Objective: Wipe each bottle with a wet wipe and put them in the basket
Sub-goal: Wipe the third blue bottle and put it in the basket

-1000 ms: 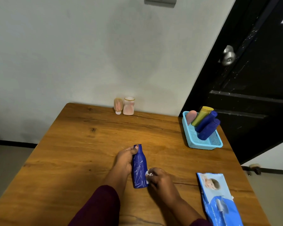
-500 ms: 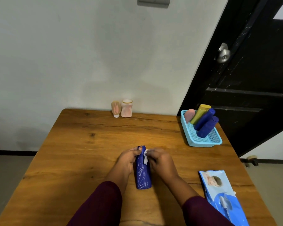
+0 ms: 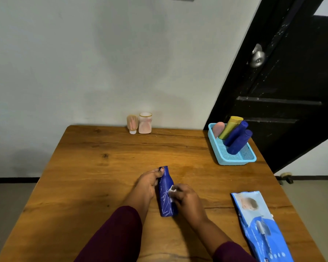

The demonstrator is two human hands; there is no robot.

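1. In the basket (image 3: 233,163), at the far right corner of the bench (image 3: 102,176): pink bottle (image 3: 218,128), yellow bottle (image 3: 230,126), dark blue bottle (image 3: 236,133), second dark blue bottle (image 3: 240,142). All four lean on the far rim. Presumably wiped, can't verify.
2. In progress: blue bottle (image 3: 164,204), low on the bench at front-centre, neck pointing away.
3. Hands: left hand (image 3: 150,183) grips the bottle at neck and shoulder, fingers curled round it. Right hand (image 3: 187,199) pinches a small white wet wipe (image 3: 171,190) against the bottle's right side, mid-body.
4. Left to do: finish this wipe and move the bottle to the basket. Then the striped pink bottle (image 3: 132,123) and pale pink bottle (image 3: 145,122), standing side by side at the far edge by the wall.
5. Wipes pack (image 3: 259,224) lies on the bench at front right, within reach.
6. Estimate: 4 of 7 in, fifth mid-wipe, so just past halfway.
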